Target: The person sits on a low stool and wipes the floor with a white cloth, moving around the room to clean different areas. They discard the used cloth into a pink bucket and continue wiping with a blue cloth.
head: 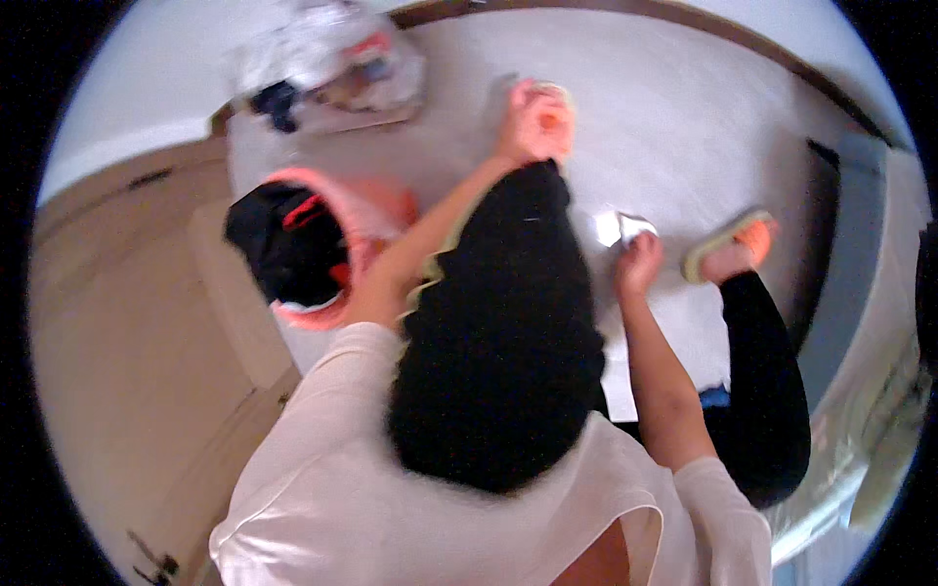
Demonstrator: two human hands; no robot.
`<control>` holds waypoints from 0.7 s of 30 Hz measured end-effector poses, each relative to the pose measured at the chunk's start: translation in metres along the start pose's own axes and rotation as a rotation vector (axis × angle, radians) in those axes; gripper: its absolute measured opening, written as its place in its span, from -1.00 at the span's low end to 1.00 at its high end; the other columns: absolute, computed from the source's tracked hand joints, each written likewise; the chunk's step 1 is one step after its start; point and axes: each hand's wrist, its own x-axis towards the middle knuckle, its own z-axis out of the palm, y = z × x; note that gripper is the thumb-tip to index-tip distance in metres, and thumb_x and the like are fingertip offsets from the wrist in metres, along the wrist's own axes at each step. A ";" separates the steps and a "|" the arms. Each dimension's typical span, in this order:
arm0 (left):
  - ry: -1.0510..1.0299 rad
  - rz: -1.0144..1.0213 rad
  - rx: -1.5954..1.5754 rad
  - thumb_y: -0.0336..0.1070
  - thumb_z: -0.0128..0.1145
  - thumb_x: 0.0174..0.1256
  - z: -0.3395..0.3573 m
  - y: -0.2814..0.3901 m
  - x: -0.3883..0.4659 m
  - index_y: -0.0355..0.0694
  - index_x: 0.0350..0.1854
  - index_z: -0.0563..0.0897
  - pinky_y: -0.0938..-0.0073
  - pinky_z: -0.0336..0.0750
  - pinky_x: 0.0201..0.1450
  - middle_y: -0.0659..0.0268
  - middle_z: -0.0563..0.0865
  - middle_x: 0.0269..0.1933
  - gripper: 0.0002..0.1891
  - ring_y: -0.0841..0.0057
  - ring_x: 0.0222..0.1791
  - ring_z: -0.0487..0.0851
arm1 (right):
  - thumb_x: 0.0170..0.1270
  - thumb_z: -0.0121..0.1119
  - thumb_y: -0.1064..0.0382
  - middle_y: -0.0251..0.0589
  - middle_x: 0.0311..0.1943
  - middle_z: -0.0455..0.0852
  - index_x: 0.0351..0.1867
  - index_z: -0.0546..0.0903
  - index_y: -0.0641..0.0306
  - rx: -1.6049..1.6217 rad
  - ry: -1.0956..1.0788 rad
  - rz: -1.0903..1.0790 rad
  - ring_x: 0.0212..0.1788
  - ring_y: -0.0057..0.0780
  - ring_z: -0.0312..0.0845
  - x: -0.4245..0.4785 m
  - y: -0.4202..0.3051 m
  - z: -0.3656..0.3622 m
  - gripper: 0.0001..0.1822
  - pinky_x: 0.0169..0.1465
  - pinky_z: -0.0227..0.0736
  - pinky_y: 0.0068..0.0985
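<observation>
My left arm reaches along my bent leg in black trousers to the foot in a slipper with an orange strap point(551, 126). My left hand point(522, 110) seems to be at that foot; blur hides its fingers and whether it holds anything. Over the pale floor, between my feet, my right hand point(640, 265) is closed on a small shiny white object point(637, 227), whose kind I cannot tell. A bright spot shows just left of it. My other foot wears a matching slipper point(729, 242), right of my right hand.
Left of my left arm lies a pink tub point(308, 319) with black and red cloth point(293, 234) in it. Clear plastic bags point(322, 58) stand at the upper left. A wooden cabinet point(146, 293) flanks the left side, a grey panel point(854, 242) the right. Something blue point(714, 396) lies by my leg.
</observation>
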 end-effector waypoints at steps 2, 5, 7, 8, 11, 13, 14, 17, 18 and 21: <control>0.158 -0.337 -0.024 -0.27 0.27 -0.09 -0.024 0.035 -0.010 -0.21 -0.18 0.61 0.17 0.29 0.26 -0.15 0.36 0.18 -0.66 0.01 0.28 0.27 | 0.06 0.00 0.41 0.03 -0.33 0.55 -0.41 0.52 0.35 -0.225 -0.078 -0.038 -0.30 -0.02 0.46 -0.004 -0.018 -0.005 -0.91 -0.21 0.37 -0.21; 0.259 -0.404 0.018 -0.28 0.25 -0.07 -0.065 0.057 -0.019 -0.21 -0.17 0.60 0.17 0.31 0.25 -0.09 0.35 0.18 -0.66 0.02 0.28 0.27 | 0.16 0.06 0.31 -0.20 -0.47 0.57 -0.48 0.51 0.35 -0.479 -0.046 -0.198 -0.43 -0.38 0.44 0.000 0.005 0.004 -0.85 -0.29 0.36 -0.37; 0.304 -0.434 -0.007 -0.23 0.27 -0.03 -0.095 0.070 -0.027 -0.17 -0.13 0.62 0.17 0.28 0.27 -0.07 0.30 0.24 -0.65 0.05 0.27 0.28 | 0.14 0.11 0.35 -0.17 -0.34 0.64 -0.36 0.60 0.34 -0.295 -0.087 0.239 -0.38 -0.35 0.53 0.003 0.002 0.025 -0.89 -0.21 0.45 -0.37; 0.325 -0.466 -0.024 -0.21 0.28 -0.01 -0.110 0.077 -0.037 -0.15 -0.10 0.63 0.17 0.26 0.28 -0.06 0.28 0.27 -0.64 0.07 0.27 0.29 | 0.14 0.14 0.38 -0.15 -0.26 0.67 -0.22 0.62 0.33 -0.088 -0.074 0.465 -0.36 -0.24 0.59 0.000 -0.004 0.033 -0.82 -0.17 0.50 -0.32; 0.398 -0.438 -0.073 -0.26 0.27 0.03 -0.134 0.111 -0.031 -0.15 -0.09 0.62 0.24 0.36 0.20 0.00 0.26 0.29 -0.66 0.14 0.27 0.30 | 0.29 0.00 0.34 -0.20 -0.13 0.55 0.03 0.44 0.22 0.802 -0.393 0.813 -0.10 -0.22 0.50 0.056 0.050 0.023 -0.72 0.01 0.44 -0.15; 0.443 -0.387 -0.045 -0.27 0.28 0.03 -0.151 0.118 -0.044 -0.14 -0.08 0.61 0.29 0.41 0.15 0.04 0.28 0.28 -0.65 0.17 0.25 0.32 | 0.34 -0.02 0.30 -0.19 -0.09 0.52 0.03 0.42 0.21 1.111 -0.368 0.920 -0.04 -0.23 0.45 0.081 0.034 0.025 -0.75 0.11 0.41 -0.13; 0.464 -0.350 -0.046 -0.28 0.28 0.03 -0.155 0.123 -0.044 -0.14 -0.07 0.61 0.31 0.44 0.12 0.05 0.29 0.27 -0.65 0.19 0.25 0.33 | 0.35 0.01 0.28 -0.18 -0.11 0.55 0.01 0.44 0.24 1.228 -0.372 0.877 -0.07 -0.24 0.48 0.103 0.025 0.019 -0.75 0.12 0.43 -0.14; 0.476 -0.373 0.045 -0.29 0.27 0.04 -0.192 0.140 -0.081 -0.13 -0.06 0.61 0.34 0.45 0.11 0.09 0.30 0.26 -0.65 0.22 0.24 0.34 | 0.34 0.00 0.35 -0.16 -0.11 0.61 0.00 0.47 0.28 1.446 -0.483 0.778 -0.06 -0.26 0.54 0.097 -0.066 0.032 -0.77 0.11 0.46 -0.22; 0.485 -0.383 0.071 -0.31 0.26 0.05 -0.203 0.148 -0.090 -0.14 -0.06 0.61 0.34 0.46 0.11 0.10 0.30 0.25 -0.65 0.24 0.23 0.35 | 0.33 -0.02 0.38 -0.14 -0.10 0.61 -0.01 0.48 0.28 1.470 -0.574 0.716 -0.04 -0.26 0.54 0.095 -0.102 0.028 -0.78 0.12 0.46 -0.23; 0.542 -0.372 0.035 -0.38 0.23 0.07 -0.231 0.173 -0.110 -0.17 -0.06 0.61 0.36 0.47 0.11 0.13 0.30 0.25 -0.68 0.29 0.20 0.40 | 0.31 0.00 0.39 -0.13 -0.06 0.60 0.03 0.47 0.28 1.521 -0.854 0.563 0.00 -0.28 0.53 0.097 -0.208 0.015 -0.73 0.14 0.44 -0.24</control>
